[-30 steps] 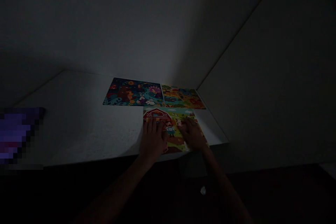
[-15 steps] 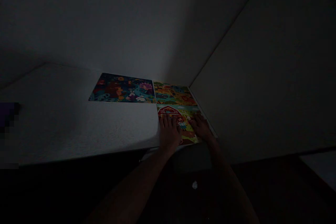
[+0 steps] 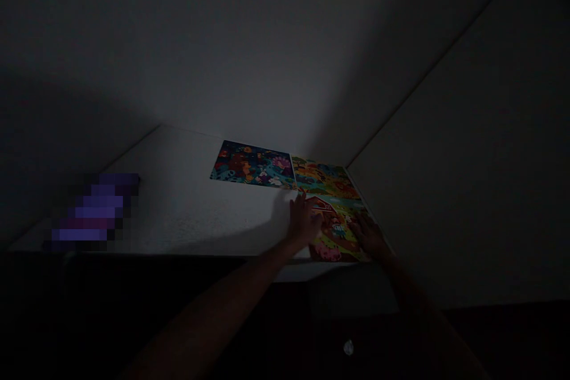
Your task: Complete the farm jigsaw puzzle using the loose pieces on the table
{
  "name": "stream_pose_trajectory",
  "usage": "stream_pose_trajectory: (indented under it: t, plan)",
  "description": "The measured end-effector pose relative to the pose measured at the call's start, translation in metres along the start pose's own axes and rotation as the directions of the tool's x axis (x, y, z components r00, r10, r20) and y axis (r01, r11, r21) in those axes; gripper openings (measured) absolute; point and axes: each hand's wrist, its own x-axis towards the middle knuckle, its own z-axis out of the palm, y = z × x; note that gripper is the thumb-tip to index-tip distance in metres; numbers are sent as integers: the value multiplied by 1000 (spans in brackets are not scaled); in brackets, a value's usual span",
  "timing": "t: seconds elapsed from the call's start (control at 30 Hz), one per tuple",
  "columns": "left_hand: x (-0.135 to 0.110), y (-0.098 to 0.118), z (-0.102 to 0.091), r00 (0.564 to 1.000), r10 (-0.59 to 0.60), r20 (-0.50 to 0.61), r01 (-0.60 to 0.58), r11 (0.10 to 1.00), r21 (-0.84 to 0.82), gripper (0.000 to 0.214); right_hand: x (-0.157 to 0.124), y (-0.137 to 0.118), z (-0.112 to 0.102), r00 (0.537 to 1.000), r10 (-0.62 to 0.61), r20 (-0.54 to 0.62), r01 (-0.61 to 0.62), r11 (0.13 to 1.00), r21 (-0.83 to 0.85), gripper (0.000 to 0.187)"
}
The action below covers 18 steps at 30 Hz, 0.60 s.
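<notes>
A farm picture sheet (image 3: pixel 337 228) with a red barn lies at the near right of the white tabletop (image 3: pixel 214 222). My left hand (image 3: pixel 305 223) is at its left edge near the top corner, fingers apart and holding nothing. My right hand (image 3: pixel 370 235) rests on the sheet's right side, fingers stretched out flat. Just beyond it lies an orange and green animal picture (image 3: pixel 327 177). A dark blue forest picture (image 3: pixel 253 164) adjoins that one on the left. Dim light hides the finer detail of both hands.
A pixelated purple object (image 3: pixel 95 211) lies at the table's left end. Pale walls (image 3: pixel 467 160) meet in a corner behind and to the right. A small whitish crumpled thing (image 3: pixel 348 347) is below the table's front edge.
My left hand has shifted from flat on the barn to the farm sheet's left edge. My right hand stays on the sheet. The view has turned left, showing more of the purple object.
</notes>
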Motion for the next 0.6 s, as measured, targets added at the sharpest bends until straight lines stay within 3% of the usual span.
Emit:
stream_pose_trajectory:
  t: [0.17,0.27,0.37,0.53,0.6]
  plan:
    - [33,-121,-84,1000,-11,-26,15,990,138,43,2,2,-1,1000,18,0,-18,1000,14,48]
    - [29,-169,-115,1000,-27,6,25,977,210,45,2,-4,-6,996,86,-24,-85,996,39,52]
    - [5,-181,-124,999,-15,34,6,965,261,48,1,-8,-10,995,74,-69,-69,995,69,56]
    - [-56,-173,-127,1000,-9,23,0,936,352,47,0,-5,-7,992,17,-122,-7,996,86,56]
    - [-79,-172,-133,999,22,30,-32,921,389,46,0,-2,-5,979,-11,-202,28,996,79,52]
